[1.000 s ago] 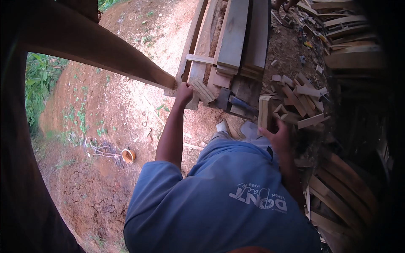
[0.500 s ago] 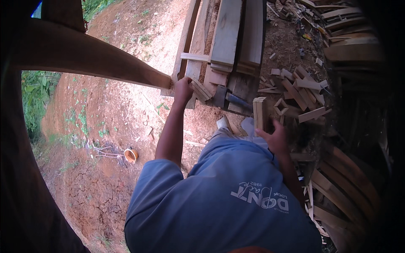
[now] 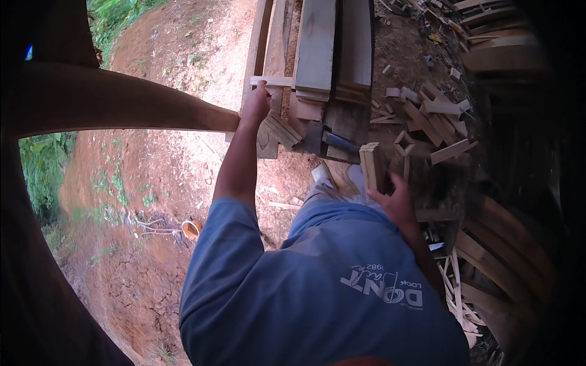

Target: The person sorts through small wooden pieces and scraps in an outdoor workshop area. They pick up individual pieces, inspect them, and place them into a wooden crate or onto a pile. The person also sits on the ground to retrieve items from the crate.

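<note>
My left hand [image 3: 256, 102] reaches over the planks with its fingers closed at a thin pale wooden strip [image 3: 278, 80], which lies crosswise on them. A small bundle of short wood pieces [image 3: 279, 131] rests near that wrist, at the planks' near end. My right hand [image 3: 397, 200] grips an upright stack of short wood pieces [image 3: 371, 166] in front of my body; some of its fingers are hidden behind the stack. Between the hands lies a tool with a dark flat blade [image 3: 313, 138] and a bluish handle [image 3: 342, 142].
Long planks [image 3: 316, 49] are stacked ahead. Loose wood offcuts [image 3: 434, 119] are heaped on the right, with curved boards [image 3: 500, 244] beyond my right arm. A thick wooden beam [image 3: 122, 104] crosses on the left. An orange container [image 3: 191, 229] sits on the dirt.
My left hand has moved forward from beside the small bundle to the thin strip. My right hand still holds its stack. The whole view has shifted slightly.
</note>
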The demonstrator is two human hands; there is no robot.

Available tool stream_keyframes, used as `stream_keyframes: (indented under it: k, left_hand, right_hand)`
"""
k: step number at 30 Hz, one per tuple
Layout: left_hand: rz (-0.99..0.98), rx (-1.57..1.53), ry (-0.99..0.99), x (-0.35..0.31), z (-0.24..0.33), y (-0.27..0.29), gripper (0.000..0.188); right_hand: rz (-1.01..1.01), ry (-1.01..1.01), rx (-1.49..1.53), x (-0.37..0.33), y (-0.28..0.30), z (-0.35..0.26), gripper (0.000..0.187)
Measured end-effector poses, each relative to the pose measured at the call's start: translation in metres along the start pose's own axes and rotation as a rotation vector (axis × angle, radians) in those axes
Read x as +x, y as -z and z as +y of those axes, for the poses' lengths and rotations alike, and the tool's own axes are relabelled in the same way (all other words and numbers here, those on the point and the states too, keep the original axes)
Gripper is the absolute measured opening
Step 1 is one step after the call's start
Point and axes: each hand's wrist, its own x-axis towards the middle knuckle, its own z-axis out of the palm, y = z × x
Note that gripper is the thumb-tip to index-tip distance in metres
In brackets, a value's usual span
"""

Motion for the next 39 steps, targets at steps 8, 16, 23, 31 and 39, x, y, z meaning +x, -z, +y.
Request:
stream_keyframes:
  k: [8, 16, 23, 31, 39]
  left_hand:
    - [0.035, 0.021, -0.03, -0.005, -0.001, -0.008, 0.05]
    - [0.029, -0.013, -0.02, -0.007, -0.003, -0.006, 0.046]
    - [0.063, -0.113, -0.057, -0.012, -0.01, 0.002, 0.047]
    - [0.247, -0.259, 0.006, -0.033, -0.025, 0.028, 0.041]
    - [0.167, -0.651, 0.124, -0.124, 0.092, 0.041, 0.03]
  right_hand:
    - [0.092, 0.056, 0.019, -0.003, -0.007, 0.008, 0.054]
    - [0.034, 0.027, -0.008, -0.002, -0.007, 0.011, 0.061]
    - [0.074, 0.077, 0.034, -0.003, -0.011, 0.008, 0.054]
    - [0.043, 0.086, 0.099, -0.002, -0.014, 0.006, 0.057]
    - [0.027, 0.183, -0.016, 0.004, -0.012, -0.006, 0.065]
